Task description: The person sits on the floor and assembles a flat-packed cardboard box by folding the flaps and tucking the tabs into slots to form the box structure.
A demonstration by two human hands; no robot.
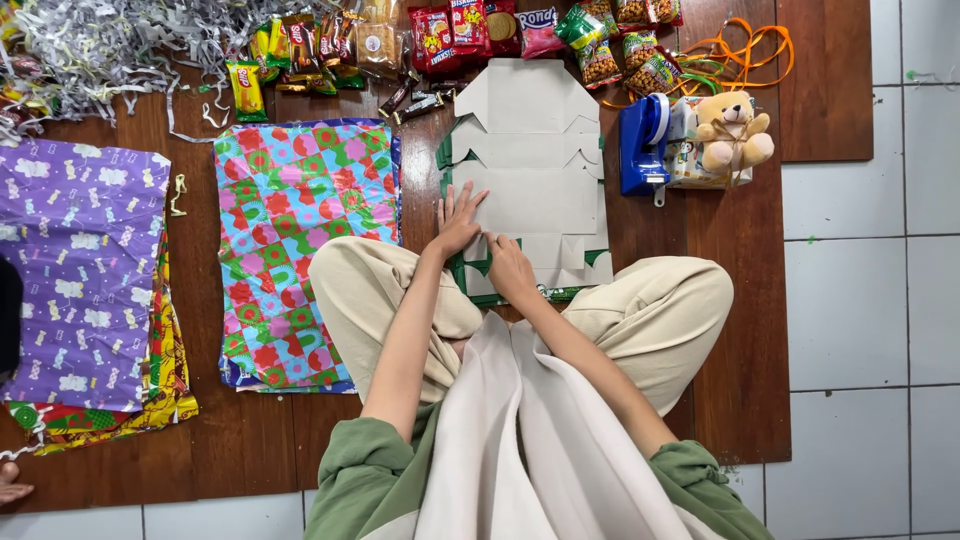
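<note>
Your hands press on flat cardboard.
Left hand [460, 222] lies splayed, right hand [510, 268] flat, both on the cardboard [530, 160], gripping nothing.

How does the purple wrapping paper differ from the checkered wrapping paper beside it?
The purple wrapping paper has one ground colour with small pale figures; the checkered wrapping paper mixes red, green, blue and pink squares. The purple sheet lies on top of other patterned sheets at the left edge; the checkered one lies nearer the person's left hand, its corner under a knee. Both lie flat on the wooden board.
</note>
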